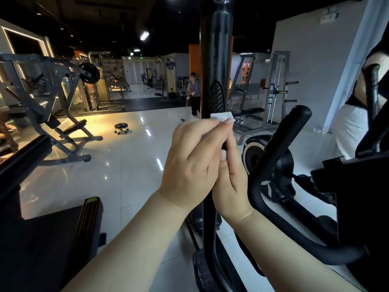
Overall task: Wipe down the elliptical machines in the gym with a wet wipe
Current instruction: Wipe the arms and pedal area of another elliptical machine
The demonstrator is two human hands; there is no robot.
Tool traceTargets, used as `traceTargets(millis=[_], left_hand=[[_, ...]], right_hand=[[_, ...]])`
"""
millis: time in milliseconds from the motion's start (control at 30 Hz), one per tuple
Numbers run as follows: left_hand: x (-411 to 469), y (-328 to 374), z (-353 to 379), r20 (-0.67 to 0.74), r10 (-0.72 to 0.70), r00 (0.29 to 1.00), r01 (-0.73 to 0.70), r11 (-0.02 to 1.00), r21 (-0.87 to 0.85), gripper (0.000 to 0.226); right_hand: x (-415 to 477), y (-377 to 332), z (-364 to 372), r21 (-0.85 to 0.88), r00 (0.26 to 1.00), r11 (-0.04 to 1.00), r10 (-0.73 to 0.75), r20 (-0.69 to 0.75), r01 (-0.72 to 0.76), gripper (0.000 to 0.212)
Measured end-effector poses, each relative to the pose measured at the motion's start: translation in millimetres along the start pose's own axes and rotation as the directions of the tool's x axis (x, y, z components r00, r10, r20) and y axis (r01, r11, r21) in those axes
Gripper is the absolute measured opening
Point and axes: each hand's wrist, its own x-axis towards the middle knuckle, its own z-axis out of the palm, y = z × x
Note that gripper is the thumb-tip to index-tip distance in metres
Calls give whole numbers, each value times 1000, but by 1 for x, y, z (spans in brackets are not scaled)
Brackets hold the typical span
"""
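A black upright handle bar [216, 60] of the elliptical machine rises in the middle of the view. My left hand [189, 163] wraps around it from the left and presses a white wet wipe [223, 116] against the bar; the wipe shows above my fingertips. Just below and to the right, my right hand [231, 178] grips the same bar, fingers closed around it. A curved black fixed handle [273, 157] of the elliptical stands to the right. The bar behind my hands is hidden.
A second elliptical with a black flywheel housing [259, 152] sits at right. A treadmill deck [52, 239] lies lower left. A grey weight machine [42, 98] and a small rolling stool [121, 127] stand on the glossy tiled floor. A person [194, 93] mops far off.
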Motion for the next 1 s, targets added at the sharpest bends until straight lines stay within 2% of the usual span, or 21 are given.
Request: traceTargets(millis=[200, 433, 633, 867, 1000], left_hand=[[-38, -9, -9, 68, -2, 998, 2, 1000, -5, 30], [-9, -5, -3, 36, 24, 999, -23, 999, -38, 25], [-48, -18, -11, 45, -24, 999, 25, 999, -20, 27], [-13, -2, -2, 1, -8, 1000, 8, 1000, -27, 21], [-31, -6, 0, 5, -26, 1000, 26, 999, -35, 22]], right_hand=[[-5, 5, -2, -39, 999, 999, 32, -31, -33, 51], [-7, 9, -1, 11, 1000, 1000, 17, -1, -17, 55], [-9, 9, -3, -2, 999, 999, 41, -7, -41, 53], [-10, 12, -1, 49, 998, 997, 59, -4, -59, 56], [-12, 12, -6, 43, 998, 997, 56, 15, -56, 53]])
